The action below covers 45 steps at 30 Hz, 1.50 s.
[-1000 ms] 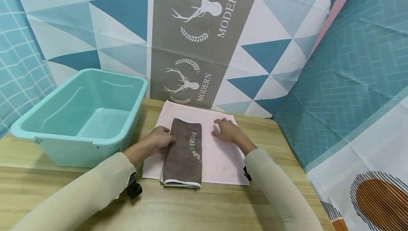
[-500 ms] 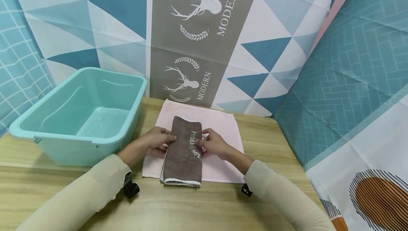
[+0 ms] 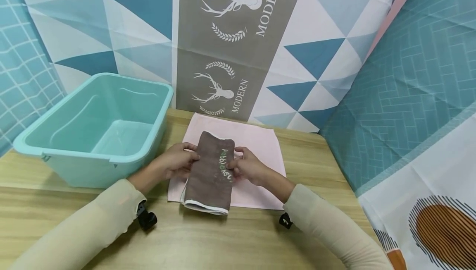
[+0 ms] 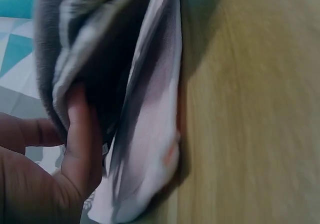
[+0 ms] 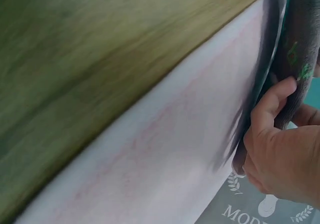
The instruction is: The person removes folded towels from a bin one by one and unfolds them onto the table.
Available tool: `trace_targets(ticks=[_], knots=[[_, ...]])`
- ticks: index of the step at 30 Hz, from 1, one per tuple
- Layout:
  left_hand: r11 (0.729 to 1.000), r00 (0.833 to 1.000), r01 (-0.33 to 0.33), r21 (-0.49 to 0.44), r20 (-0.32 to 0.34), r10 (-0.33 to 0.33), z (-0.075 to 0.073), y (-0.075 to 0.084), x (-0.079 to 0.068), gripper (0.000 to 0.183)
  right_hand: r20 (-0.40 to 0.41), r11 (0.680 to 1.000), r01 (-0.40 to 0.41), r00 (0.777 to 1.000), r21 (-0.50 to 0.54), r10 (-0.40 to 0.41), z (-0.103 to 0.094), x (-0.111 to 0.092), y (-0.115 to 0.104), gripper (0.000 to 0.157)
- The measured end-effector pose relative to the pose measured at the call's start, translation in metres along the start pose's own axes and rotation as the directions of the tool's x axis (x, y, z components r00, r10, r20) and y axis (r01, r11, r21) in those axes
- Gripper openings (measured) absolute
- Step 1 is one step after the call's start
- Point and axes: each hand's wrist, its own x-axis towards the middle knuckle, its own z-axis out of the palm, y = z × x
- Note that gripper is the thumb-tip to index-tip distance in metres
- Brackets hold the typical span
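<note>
A folded brown towel with white edging and green-and-white lettering is held between both hands, over a pink towel spread flat on the table. My left hand pinches its left edge, thumb on top and fingers underneath; the left wrist view shows the fingers against its folded layers. On the opposite edge, my right hand pinches the brown towel near the lettering, thumb on top. In the right wrist view a gap shows between the brown towel and the pink towel.
A teal plastic tub stands at the left with nothing visible inside. The wooden table extends around the towels. Patterned cloth hangs behind the table, and more cloth hangs along its right side.
My right hand has moved left from above the pink towel and taken hold of the brown towel's right edge. The brown towel has since lifted and shifted slightly left.
</note>
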Motion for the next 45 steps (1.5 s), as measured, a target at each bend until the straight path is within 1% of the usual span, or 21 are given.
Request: trace_targets(ticks=[5,11,16,21,25,29,31,32,33,34,35,36,37,38,39,40,41,42,43,44,45], knots=[[0.999,0.999,-0.029,0.026,-0.035,0.030,-0.003,0.001,-0.009,0.044,0.075,0.999,-0.015,0.997,0.049,0.012,0.005,-0.005,-0.003,0.089],[0.988,0.996,-0.033,0.154,-0.074,0.044,-0.005,0.001,-0.025,0.046,0.109,0.995,-0.010,0.994,0.095,0.000,0.016,-0.012,-0.004,0.095],[0.974,0.994,-0.046,0.224,-0.088,0.068,-0.009,-0.003,-0.038,0.047,0.141,0.993,-0.016,0.990,0.120,-0.001,0.025,-0.015,-0.004,0.098],[0.962,0.990,-0.046,0.267,-0.117,0.080,-0.011,-0.009,-0.046,0.044,0.177,0.991,-0.021,0.984,0.131,-0.003,0.032,-0.016,-0.002,0.097],[0.961,0.988,-0.056,0.272,-0.125,0.093,-0.010,-0.011,-0.049,0.043,0.192,0.991,-0.023,0.981,0.133,-0.003,0.035,-0.014,0.001,0.098],[0.965,0.989,-0.065,0.253,-0.113,0.096,-0.011,-0.015,-0.049,0.046,0.183,0.997,-0.019,0.983,0.070,0.006,0.036,-0.010,0.005,0.101],[0.966,0.990,-0.074,0.246,-0.099,0.101,-0.012,-0.017,-0.050,0.048,0.161,1.000,0.007,0.987,-0.024,-0.003,0.035,-0.008,0.006,0.101],[0.967,0.991,-0.080,0.240,-0.090,0.104,-0.013,-0.018,-0.051,0.051,0.144,0.995,0.039,0.989,-0.097,-0.024,0.034,-0.007,0.006,0.100],[0.967,0.990,-0.089,0.237,-0.082,0.111,-0.014,-0.019,-0.052,0.054,0.127,0.979,0.078,0.990,-0.188,-0.055,0.033,-0.006,0.006,0.097],[0.967,0.990,-0.098,0.235,-0.074,0.118,-0.015,-0.020,-0.053,0.056,0.113,0.945,0.132,0.988,-0.299,-0.103,0.032,-0.005,0.005,0.093],[0.965,0.990,-0.107,0.238,-0.067,0.126,-0.016,-0.021,-0.053,0.058,0.104,0.884,0.194,0.981,-0.425,-0.165,0.032,-0.005,0.004,0.088],[0.962,0.989,-0.115,0.246,-0.062,0.134,-0.017,-0.022,-0.054,0.059,0.104,0.792,0.254,0.966,-0.556,-0.236,0.032,-0.004,0.002,0.081],[0.961,0.989,-0.119,0.249,-0.058,0.137,-0.017,-0.023,-0.054,0.059,0.118,0.675,0.305,0.944,-0.672,-0.308,0.033,-0.003,0.000,0.074],[0.959,0.989,-0.119,0.259,-0.057,0.138,-0.018,-0.023,-0.054,0.057,0.148,0.537,0.347,0.914,-0.769,-0.379,0.034,-0.002,-0.002,0.067],[0.956,0.989,-0.116,0.269,-0.059,0.136,-0.019,-0.024,-0.054,0.056,0.190,0.396,0.380,0.878,-0.836,-0.440,0.036,-0.001,-0.004,0.060],[0.953,0.989,-0.112,0.283,-0.061,0.134,-0.019,-0.024,-0.054,0.054,0.244,0.262,0.408,0.837,-0.875,-0.490,0.038,0.001,-0.006,0.054],[0.949,0.989,-0.107,0.296,-0.063,0.131,-0.020,-0.024,-0.054,0.053,0.305,0.149,0.436,0.798,-0.887,-0.520,0.041,0.003,-0.008,0.050],[0.947,0.990,-0.102,0.303,-0.066,0.128,-0.020,-0.024,-0.054,0.053,0.367,0.054,0.465,0.760,-0.884,-0.536,0.043,0.005,-0.011,0.046],[0.947,0.990,-0.096,0.307,-0.068,0.123,-0.020,-0.025,-0.054,0.054,0.427,-0.021,0.496,0.724,-0.868,-0.542,0.046,0.006,-0.014,0.043],[0.946,0.990,-0.093,0.312,-0.070,0.120,-0.020,-0.025,-0.053,0.055,0.482,-0.080,0.528,0.691,-0.845,-0.538,0.049,0.009,-0.016,0.042],[0.946,0.991,-0.090,0.312,-0.069,0.117,-0.020,-0.025,-0.053,0.056,0.535,-0.126,0.562,0.661,-0.818,-0.527,0.053,0.011,-0.018,0.043]])
